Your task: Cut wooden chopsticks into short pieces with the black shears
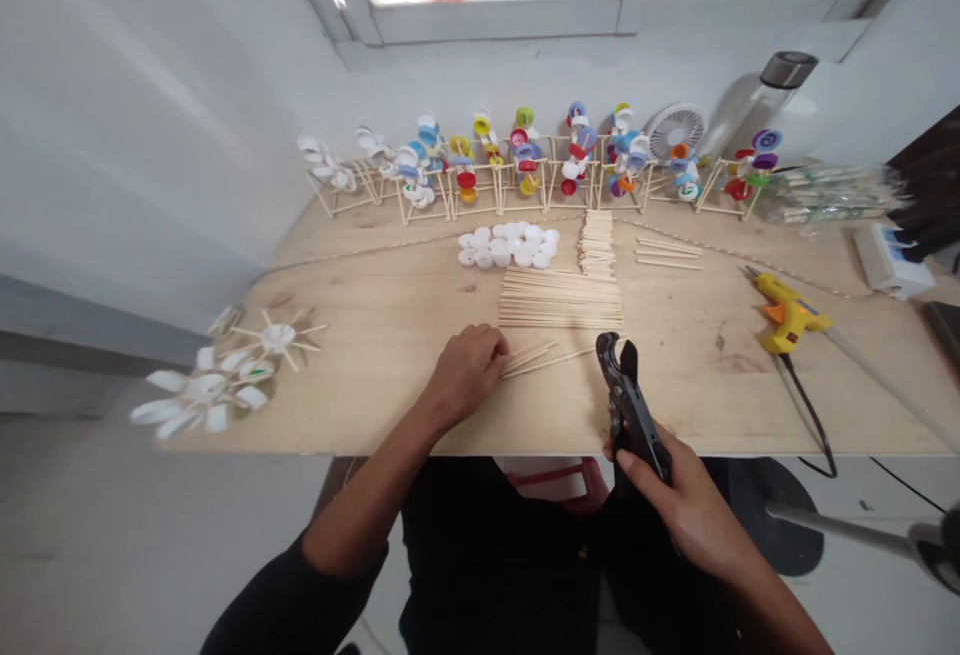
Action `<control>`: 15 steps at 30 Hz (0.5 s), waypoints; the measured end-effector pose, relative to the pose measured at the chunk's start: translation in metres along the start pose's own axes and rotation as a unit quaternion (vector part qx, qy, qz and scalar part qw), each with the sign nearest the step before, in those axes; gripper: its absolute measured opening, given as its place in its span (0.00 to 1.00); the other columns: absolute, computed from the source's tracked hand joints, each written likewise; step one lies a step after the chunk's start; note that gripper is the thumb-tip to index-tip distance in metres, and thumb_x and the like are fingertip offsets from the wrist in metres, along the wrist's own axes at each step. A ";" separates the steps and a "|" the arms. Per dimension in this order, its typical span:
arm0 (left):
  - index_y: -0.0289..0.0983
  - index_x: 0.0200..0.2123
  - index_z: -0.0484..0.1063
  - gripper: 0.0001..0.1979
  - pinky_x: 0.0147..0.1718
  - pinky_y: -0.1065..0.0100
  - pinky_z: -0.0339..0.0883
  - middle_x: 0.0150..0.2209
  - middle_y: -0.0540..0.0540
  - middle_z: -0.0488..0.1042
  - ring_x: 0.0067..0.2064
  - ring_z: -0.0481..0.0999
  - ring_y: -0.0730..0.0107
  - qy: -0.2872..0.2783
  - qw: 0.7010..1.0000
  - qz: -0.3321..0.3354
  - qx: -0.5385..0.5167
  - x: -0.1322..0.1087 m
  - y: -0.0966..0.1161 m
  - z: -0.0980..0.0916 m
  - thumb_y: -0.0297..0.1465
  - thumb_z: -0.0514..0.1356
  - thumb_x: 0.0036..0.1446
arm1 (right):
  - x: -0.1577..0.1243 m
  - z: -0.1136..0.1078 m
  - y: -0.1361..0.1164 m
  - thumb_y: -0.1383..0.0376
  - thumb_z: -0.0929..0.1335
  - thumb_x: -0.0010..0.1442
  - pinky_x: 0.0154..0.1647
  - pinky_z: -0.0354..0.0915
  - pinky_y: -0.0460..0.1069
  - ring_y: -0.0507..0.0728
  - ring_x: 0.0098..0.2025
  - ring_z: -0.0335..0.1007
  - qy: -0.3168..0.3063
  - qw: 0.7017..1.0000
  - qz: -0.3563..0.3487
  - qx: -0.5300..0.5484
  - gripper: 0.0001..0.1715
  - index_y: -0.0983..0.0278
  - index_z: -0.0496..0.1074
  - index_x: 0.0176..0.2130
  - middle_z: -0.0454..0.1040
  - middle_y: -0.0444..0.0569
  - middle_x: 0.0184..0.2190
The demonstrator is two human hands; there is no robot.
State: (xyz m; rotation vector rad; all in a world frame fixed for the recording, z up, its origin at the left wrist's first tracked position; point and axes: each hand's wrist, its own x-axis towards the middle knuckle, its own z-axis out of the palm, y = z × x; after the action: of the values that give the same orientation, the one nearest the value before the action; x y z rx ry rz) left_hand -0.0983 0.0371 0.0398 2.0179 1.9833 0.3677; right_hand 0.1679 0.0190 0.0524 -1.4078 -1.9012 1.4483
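Observation:
My left hand (471, 370) is closed at the near ends of a few thin wooden sticks (534, 359), its fingertips pinched on them against the table. The longest stick reaches right, to the jaws of a black hand-held pipe cutter (630, 405). My right hand (679, 490) is wrapped round the cutter's handles, and the jaws stand apart. Whether the stick's tip lies between the blades is hard to make out. Just beyond lie a wide bundle of long sticks (561, 299), a stack of short sticks (597, 242) and a cluster of white bottle caps (508, 245).
A yellow glue gun (787, 313) lies right, its cord hanging over the edge. Stick frames with colourful cap wheels (529, 165) line the back, near a small fan (675, 132) and a bottle (772, 95). White cap wheels (206, 390) sit left. Several loose sticks (667, 254) lie right of centre.

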 end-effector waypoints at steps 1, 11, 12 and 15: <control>0.38 0.27 0.64 0.04 0.35 0.65 0.58 0.32 0.46 0.70 0.36 0.67 0.65 0.002 1.000 -0.001 -0.001 -0.004 0.003 0.001 0.26 0.53 0.54 | 0.000 0.000 0.000 0.58 0.63 0.58 0.47 0.62 0.56 0.62 0.44 0.68 -0.002 1.000 0.000 0.001 0.19 0.63 0.69 0.46 0.74 0.51 0.40; 0.37 0.30 0.66 0.07 0.36 0.58 0.56 0.32 0.41 0.71 0.37 0.66 0.57 0.004 0.995 0.035 0.094 -0.009 0.016 0.022 0.27 0.50 0.57 | -0.001 0.000 -0.001 0.59 0.64 0.57 0.45 0.64 0.56 0.61 0.42 0.69 0.004 1.000 0.003 0.010 0.18 0.63 0.70 0.46 0.75 0.51 0.38; 0.37 0.29 0.66 0.07 0.36 0.58 0.56 0.32 0.40 0.71 0.37 0.66 0.56 0.001 0.995 0.037 0.093 -0.008 0.016 0.021 0.26 0.50 0.56 | -0.001 0.000 -0.001 0.59 0.64 0.57 0.46 0.64 0.56 0.62 0.43 0.69 0.005 1.000 0.002 0.008 0.18 0.63 0.70 0.46 0.75 0.51 0.39; 0.36 0.28 0.66 0.07 0.36 0.57 0.56 0.32 0.39 0.70 0.38 0.66 0.54 -0.007 0.996 0.043 0.081 -0.006 0.019 0.019 0.24 0.50 0.55 | -0.001 0.000 -0.001 0.58 0.64 0.57 0.47 0.63 0.56 0.62 0.43 0.69 0.010 1.000 0.000 0.003 0.18 0.63 0.70 0.45 0.75 0.51 0.40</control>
State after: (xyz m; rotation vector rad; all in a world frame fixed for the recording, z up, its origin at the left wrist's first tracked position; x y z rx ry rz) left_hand -0.0740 0.0300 0.0295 2.2026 1.9809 0.2149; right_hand 0.1679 0.0184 0.0541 -1.4147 -1.8825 1.4331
